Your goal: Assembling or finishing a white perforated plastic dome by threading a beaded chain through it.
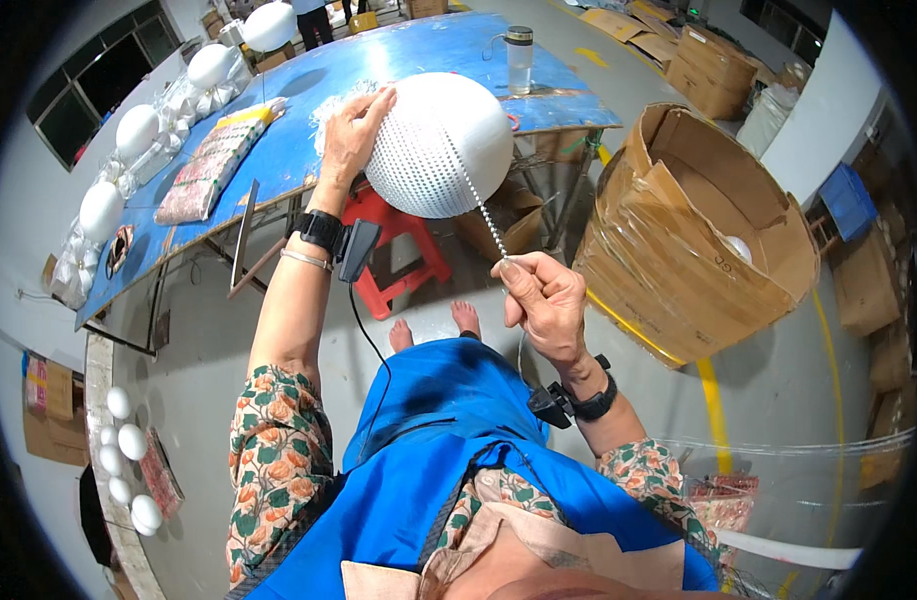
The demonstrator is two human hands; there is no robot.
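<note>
Seen from above, seated, blue apron [449, 440] over the lap, bare feet on the grey floor beside a red stool [404, 245].

Left hand [354, 130] raised, fingers spread and pressed against the left upper side of a large white ball [449, 140], steadying it in the air above the near edge of the blue bench [379, 60]. Lower part of the ball already covered in close rows of small white beads, upper right part bare and smooth.

Right hand [544, 300] lower and to the right, closed in a pinch on a bead string [474, 195], thumb and forefinger gripping its near end. String drawn taut, slanting up and left from the pinch onto the surface of the ball.

On the bench, far: a clear jar with a dark lid [519, 55]. Along the left: a row of plain white balls [139, 130] and flat patterned packets [214, 160]. To the right on the floor: a big open cardboard drum [699, 230]. More white balls at lower left by the wall.
</note>
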